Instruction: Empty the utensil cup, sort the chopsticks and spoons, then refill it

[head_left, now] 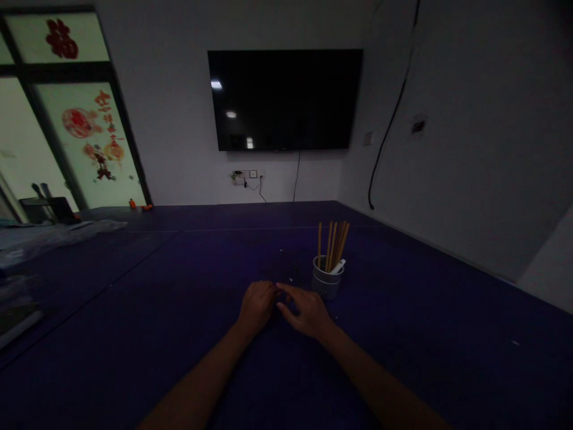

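My left hand (258,304) rests low over the dark purple tabletop (188,346), its fingers curled under; whatever they hold, if anything, is hidden. Fingertips of my right hand (308,312) meet it, with the thumb and forefinger spread apart and nothing visible between them. Just behind and right of my right hand stands an upright grey cylindrical holder (326,285). Several wooden chopsticks (336,245) lean in it, along with a white handle (339,266), perhaps of a spoon.
Small pale scraps (290,280) lie near the holder. Clear plastic sheeting (67,236) and a black container (49,209) with dark handles sit at the far left. Small orange items (147,207) lie by the decorated door. A television (286,98) hangs on the back wall.
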Available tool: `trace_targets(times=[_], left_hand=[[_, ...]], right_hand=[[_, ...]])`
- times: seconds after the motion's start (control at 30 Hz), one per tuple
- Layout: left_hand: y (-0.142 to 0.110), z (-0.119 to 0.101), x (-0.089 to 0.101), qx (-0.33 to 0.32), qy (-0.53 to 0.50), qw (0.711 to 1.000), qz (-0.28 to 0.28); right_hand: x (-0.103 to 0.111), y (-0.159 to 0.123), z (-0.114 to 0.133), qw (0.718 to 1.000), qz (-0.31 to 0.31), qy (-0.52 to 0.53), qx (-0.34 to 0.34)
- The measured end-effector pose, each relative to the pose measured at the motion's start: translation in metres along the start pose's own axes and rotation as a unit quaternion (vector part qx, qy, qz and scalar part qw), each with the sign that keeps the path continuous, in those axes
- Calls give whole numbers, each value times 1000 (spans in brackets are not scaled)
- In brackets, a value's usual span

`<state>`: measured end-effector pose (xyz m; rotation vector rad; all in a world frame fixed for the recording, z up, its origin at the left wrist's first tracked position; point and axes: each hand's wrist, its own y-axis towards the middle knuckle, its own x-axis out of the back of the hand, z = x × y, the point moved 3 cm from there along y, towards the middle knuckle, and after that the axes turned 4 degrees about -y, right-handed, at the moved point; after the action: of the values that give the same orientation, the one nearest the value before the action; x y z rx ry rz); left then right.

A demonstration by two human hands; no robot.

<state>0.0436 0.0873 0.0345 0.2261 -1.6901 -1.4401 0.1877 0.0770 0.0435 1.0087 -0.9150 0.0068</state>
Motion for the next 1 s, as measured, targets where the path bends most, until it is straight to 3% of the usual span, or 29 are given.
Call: trace_targets(times=[0.13, 0.27, 0.4, 0.5, 0.67, 0.8, 1.0], left_hand=[[-2, -4, -3, -34, -1, 999, 28], [-2, -4, -5, 4, -9, 998, 57], [-1, 1, -5, 61, 0, 997, 39], [-2, 4, -7, 74, -1, 997, 33], [-3, 3, -10, 69, -15, 996, 56], [-3, 0, -9, 62, -32, 996, 62], [-3, 1, -6, 71, -49, 994, 65]], right_hand=[[-1, 0, 6, 1000, 1, 18, 9], [7, 1, 0, 995, -26, 19, -89], [33, -1, -15, 964, -183, -2, -192], [57, 0, -27, 923, -320, -22, -215], [86, 0, -53, 856, -437, -34, -274], [88, -3, -76, 826, -452, -16, -335], [74, -5, -96, 827, -414, 62, -374]])
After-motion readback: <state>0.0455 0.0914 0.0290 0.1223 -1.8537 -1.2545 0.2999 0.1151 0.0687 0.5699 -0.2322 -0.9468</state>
